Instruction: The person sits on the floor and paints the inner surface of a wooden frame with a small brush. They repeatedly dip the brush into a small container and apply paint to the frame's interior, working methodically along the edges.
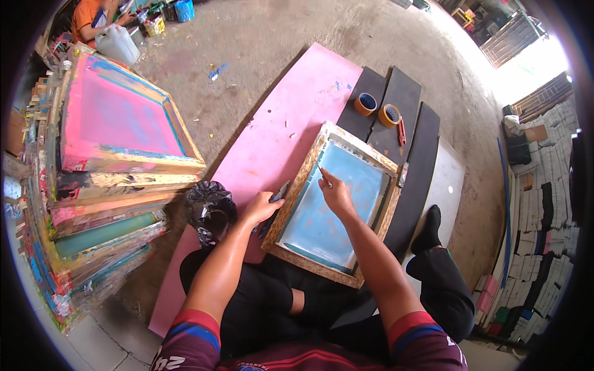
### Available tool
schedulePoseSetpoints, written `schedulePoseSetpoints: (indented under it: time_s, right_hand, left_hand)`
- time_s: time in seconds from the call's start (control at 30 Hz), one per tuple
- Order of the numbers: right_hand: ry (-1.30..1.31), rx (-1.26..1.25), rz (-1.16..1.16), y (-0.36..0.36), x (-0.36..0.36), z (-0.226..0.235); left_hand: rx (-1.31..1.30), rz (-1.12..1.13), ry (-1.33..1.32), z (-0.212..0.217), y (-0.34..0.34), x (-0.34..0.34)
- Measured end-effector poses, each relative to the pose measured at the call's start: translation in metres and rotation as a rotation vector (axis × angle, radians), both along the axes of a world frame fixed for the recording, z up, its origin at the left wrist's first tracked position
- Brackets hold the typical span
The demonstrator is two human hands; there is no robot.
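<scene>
A wooden-framed printing screen (296,213) with pale blue mesh lies tilted in front of me. My right hand (336,194) is over its upper left mesh, fingers mostly curled and the index finger stretched toward the inner left edge. A thin pale sliver (319,166) shows at that fingertip; its kind is too small to tell. My left hand (263,207) is closed beside the frame's left side, on a dark, flat strip (281,191) whose kind I cannot make out. A crumpled black plastic bag (210,207) stands left of that hand.
Two tape rolls (365,104) and a red-handled tool (401,132) lie on black boards (396,93) beyond the screen. Pink board (288,105) runs beneath. Stacked paint-stained screens (127,117) rise at left. A person in orange (86,21) sits far left near paint buckets (184,10).
</scene>
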State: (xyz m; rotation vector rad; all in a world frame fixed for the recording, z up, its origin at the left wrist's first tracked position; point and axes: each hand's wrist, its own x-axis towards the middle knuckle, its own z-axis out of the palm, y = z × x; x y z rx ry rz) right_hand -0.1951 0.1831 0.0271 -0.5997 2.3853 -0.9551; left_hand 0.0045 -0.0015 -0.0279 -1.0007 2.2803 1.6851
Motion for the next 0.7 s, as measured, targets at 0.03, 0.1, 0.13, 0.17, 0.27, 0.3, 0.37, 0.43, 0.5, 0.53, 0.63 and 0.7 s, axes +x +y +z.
schedulePoseSetpoints:
  time_s: [0.03,0.1,0.13,0.17,0.27,0.3,0.37,0.43,0.5,0.53,0.63,0.7]
  right_hand:
    - [-0.029,0.003,0.001,-0.001,0.008,0.004]
    - [-0.031,0.014,-0.003,-0.002,0.023,0.012]
    - [-0.029,0.019,-0.008,-0.002,0.029,0.018]
    - [-0.026,0.005,-0.006,-0.003,0.033,0.019]
    - [-0.012,0.063,-0.014,0.0,0.055,0.029]
    - [0.0,0.046,-0.03,0.004,0.059,0.031]
    - [0.02,0.016,-0.06,0.012,0.065,0.025]
    - [0.021,0.019,-0.072,0.007,0.075,0.031]
    - [0.024,0.014,-0.07,0.006,0.084,0.037]
    - [0.026,0.007,-0.062,0.007,0.089,0.041]
    - [0.076,0.105,-0.036,0.01,0.093,0.052]
    - [0.125,0.139,-0.026,0.018,0.092,0.054]
  left_hand:
    - [-0.053,0.002,-0.011,0.001,0.0,0.001]
    - [-0.135,0.005,-0.058,0.011,0.001,0.0]
    - [-0.176,0.0,-0.06,0.02,0.002,-0.002]
    - [-0.218,-0.003,-0.064,0.03,0.002,-0.003]
    - [-0.251,-0.01,-0.078,0.034,0.011,0.007]
    - [-0.268,-0.012,-0.081,0.04,0.017,0.008]
    - [-0.293,-0.028,-0.109,0.06,0.029,0.01]
    - [-0.328,-0.023,-0.106,0.062,0.03,0.019]
    - [-0.361,-0.025,-0.156,0.066,0.038,0.029]
    - [-0.355,-0.001,-0.183,0.069,0.042,0.032]
    - [-0.382,-0.012,-0.215,0.07,0.046,0.037]
    - [-0.407,-0.015,-0.214,0.069,0.047,0.038]
